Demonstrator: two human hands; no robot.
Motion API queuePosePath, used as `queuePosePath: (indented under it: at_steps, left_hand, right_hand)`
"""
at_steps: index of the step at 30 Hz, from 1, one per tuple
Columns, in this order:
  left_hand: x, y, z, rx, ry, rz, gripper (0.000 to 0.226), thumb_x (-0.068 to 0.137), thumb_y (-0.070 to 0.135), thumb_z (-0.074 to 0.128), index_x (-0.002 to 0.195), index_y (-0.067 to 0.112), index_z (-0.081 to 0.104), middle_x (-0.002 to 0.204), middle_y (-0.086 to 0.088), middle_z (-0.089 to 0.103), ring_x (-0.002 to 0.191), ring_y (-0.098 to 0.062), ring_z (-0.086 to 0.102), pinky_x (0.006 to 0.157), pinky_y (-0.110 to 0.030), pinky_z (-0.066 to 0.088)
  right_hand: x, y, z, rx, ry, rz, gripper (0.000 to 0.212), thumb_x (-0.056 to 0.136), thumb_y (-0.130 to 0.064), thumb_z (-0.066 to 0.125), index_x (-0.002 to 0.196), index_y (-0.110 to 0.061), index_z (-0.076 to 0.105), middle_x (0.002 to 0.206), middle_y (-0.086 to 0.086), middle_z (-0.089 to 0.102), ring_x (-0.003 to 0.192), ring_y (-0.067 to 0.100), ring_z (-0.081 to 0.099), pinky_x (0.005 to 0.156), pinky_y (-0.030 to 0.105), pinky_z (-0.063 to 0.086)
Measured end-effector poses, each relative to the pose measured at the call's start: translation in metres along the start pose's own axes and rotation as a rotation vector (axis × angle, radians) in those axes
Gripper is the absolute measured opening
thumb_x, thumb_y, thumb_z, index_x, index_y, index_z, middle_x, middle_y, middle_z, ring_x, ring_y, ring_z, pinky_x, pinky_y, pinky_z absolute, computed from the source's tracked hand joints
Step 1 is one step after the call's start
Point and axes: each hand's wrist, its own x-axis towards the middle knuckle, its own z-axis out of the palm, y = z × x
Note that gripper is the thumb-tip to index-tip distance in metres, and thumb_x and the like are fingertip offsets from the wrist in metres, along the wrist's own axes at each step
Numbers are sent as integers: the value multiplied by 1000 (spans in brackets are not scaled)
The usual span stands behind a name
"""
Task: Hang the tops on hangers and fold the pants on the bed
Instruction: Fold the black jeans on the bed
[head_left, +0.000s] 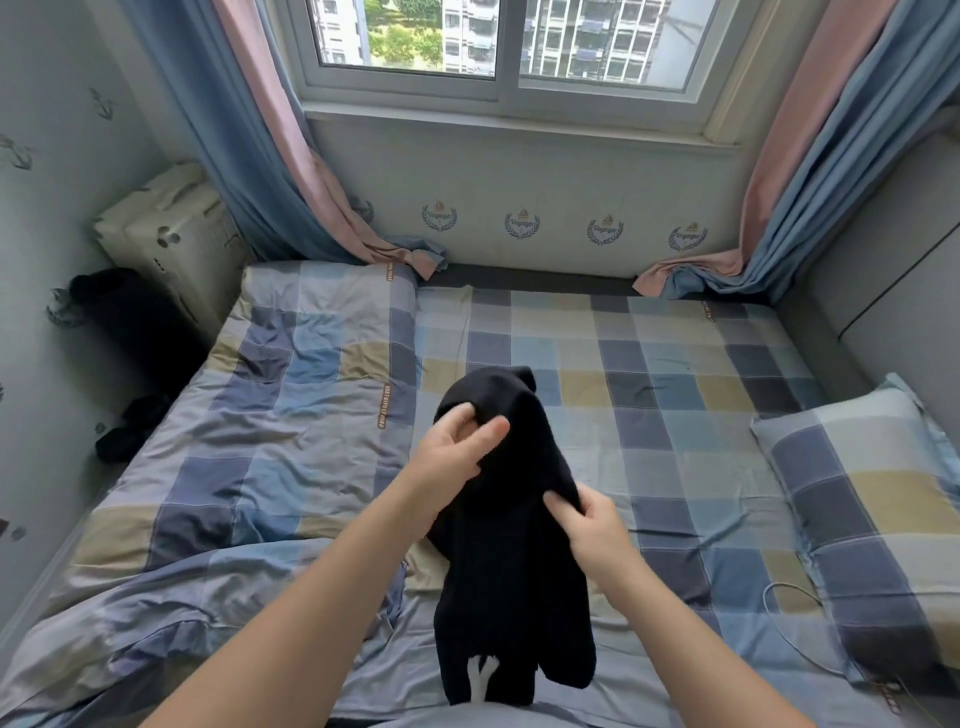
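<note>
— What's lying around them?

— A checked pillow at the right with a thin cable looping beside it. A rumpled quilt covers the left half of the bed. Nothing blocks the middle.

— And the hands?

— The left hand pinches the top of a black garment and the right hand pinches its edge lower down. It hangs over the checked sheet.

— The room?

— A window with blue-pink curtains, and dark clothes on the floor at the left.

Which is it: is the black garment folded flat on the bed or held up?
Held up, unfolded. The left hand and right hand pinch the black garment near its top; it hangs bunched above the bed.
</note>
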Motion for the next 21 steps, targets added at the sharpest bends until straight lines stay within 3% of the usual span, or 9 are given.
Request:
queuePosePath:
  at_steps: [2,5,9,12,15,19,21]
  left_hand:
    - [2,-20,-5,120,-47,-62,74,89,38,73,152,24,37,145,0,51,130,-13,52,101,-28,46]
    - [-1,-53,-7,254,-165,-148,95,72,49,83,152,29,36,149,0,46,134,-17,49,109,-34,44]
    - [-8,-80,1,336,-262,-191,99,66,48,87,149,34,35,143,10,52,126,-9,56,105,-36,50]
    - [-10,-88,3,459,-179,-118,95,65,48,86,144,38,35,136,15,54,124,-6,55,104,-37,50]
    - [-11,-87,1,617,-9,-61,79,69,49,78,138,38,40,129,14,57,119,-11,56,100,-41,49]
    - [-10,-70,-4,608,150,-32,15,99,32,57,111,24,62,102,5,70,97,-18,65,86,-38,52]
    - [-9,-59,-8,566,134,-14,14,102,29,54,106,25,66,98,7,72,94,-15,65,84,-34,51]
  right_hand:
    - [4,-13,-2,54,43,-9,19,104,-21,54,103,-16,72,98,0,77,95,16,73,87,36,59]
    - [13,-32,-1,114,105,-17,21,104,-25,54,102,-18,73,97,0,77,99,19,71,91,40,57]
    - [16,-54,-1,205,132,-9,23,104,-29,54,101,-15,73,96,5,77,97,23,73,88,44,59]
    - [11,-72,-3,351,100,-31,23,103,-26,54,105,-11,71,99,8,77,97,25,73,81,41,61]
    - [8,-86,-4,502,54,-42,24,103,-24,54,111,-7,69,104,12,76,98,26,73,74,33,60]
    - [6,-99,-1,601,40,-48,27,103,-25,54,115,-5,68,107,14,76,99,27,73,78,36,60]
    - [8,-101,-3,619,69,-43,28,103,-25,53,117,-5,67,108,14,75,102,27,73,81,37,58]
